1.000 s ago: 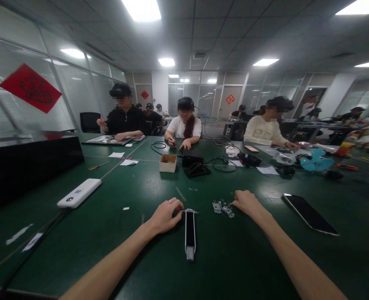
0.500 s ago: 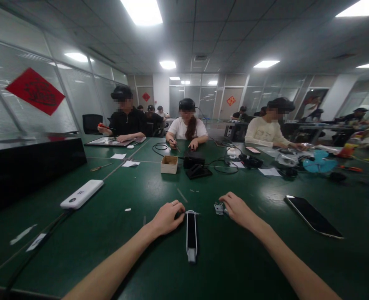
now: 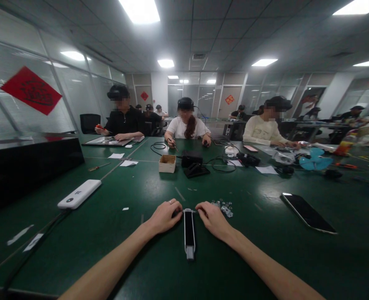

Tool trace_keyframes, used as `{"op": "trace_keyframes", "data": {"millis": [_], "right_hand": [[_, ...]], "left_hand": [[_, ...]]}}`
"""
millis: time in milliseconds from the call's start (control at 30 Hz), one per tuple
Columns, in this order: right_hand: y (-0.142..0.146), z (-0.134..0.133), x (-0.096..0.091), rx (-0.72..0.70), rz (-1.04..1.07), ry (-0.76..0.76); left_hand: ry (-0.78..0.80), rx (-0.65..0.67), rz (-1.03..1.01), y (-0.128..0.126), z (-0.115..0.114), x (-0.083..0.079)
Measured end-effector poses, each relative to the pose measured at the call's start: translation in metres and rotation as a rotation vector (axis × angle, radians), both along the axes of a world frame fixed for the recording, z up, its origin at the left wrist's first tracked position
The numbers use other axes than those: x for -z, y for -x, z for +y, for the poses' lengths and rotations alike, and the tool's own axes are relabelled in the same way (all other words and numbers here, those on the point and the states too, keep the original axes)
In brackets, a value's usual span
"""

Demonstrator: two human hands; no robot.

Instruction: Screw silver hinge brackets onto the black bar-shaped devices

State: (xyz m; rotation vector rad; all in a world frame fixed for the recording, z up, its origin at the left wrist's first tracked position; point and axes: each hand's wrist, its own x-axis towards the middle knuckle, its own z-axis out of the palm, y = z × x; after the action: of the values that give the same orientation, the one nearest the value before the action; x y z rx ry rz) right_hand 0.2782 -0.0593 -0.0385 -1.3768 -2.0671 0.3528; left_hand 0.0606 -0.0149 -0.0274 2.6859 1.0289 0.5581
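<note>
A long, narrow device (image 3: pixel 189 229) with a black face, a white frame and a grey near end lies lengthwise in front of me. A thin metal rod (image 3: pixel 193 211) crosses its far end. At the rod's left side, my left hand (image 3: pixel 164 216) is closed, its thumb and fingertips pinching that end. My right hand (image 3: pixel 214 218) has its fingertips pinched at the rod's right end. Anything small between those fingers is hidden. Just beyond the right hand lie several small washers or nuts and metal brackets (image 3: pixel 227 211), partly covered by it.
A phone (image 3: pixel 307 212) lies at right, and a white power bank (image 3: pixel 79 194) with a cable at left. Farther off are a small box (image 3: pixel 167 163), a black device (image 3: pixel 192 159), a screwdriver (image 3: pixel 98 167) and a blue fan (image 3: pixel 315 159). Co-workers sit across the green table (image 3: pixel 153 183).
My right hand has moved left from the small metal parts to the rod's right end, uncovering more of them. The left hand stays at the rod's left end.
</note>
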Motion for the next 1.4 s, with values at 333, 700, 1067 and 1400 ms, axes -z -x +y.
{"op": "trace_keyframes", "data": {"millis": [333, 700, 1067, 1400], "right_hand": [[0.002, -0.006, -0.007, 0.014, 0.07, 0.025], [0.001, -0.011, -0.015, -0.004, 0.077, 0.083], [0.001, -0.01, -0.016, 0.017, 0.042, 0.101], [0.001, -0.007, -0.01, -0.037, 0.097, 0.078]], "left_hand": [[-0.015, 0.006, -0.006, 0.0, 0.002, 0.003], [-0.008, 0.012, -0.019, 0.001, 0.003, 0.005], [0.014, 0.018, -0.023, 0.001, 0.004, 0.005], [0.04, 0.015, -0.017, 0.0, 0.002, 0.004]]}}
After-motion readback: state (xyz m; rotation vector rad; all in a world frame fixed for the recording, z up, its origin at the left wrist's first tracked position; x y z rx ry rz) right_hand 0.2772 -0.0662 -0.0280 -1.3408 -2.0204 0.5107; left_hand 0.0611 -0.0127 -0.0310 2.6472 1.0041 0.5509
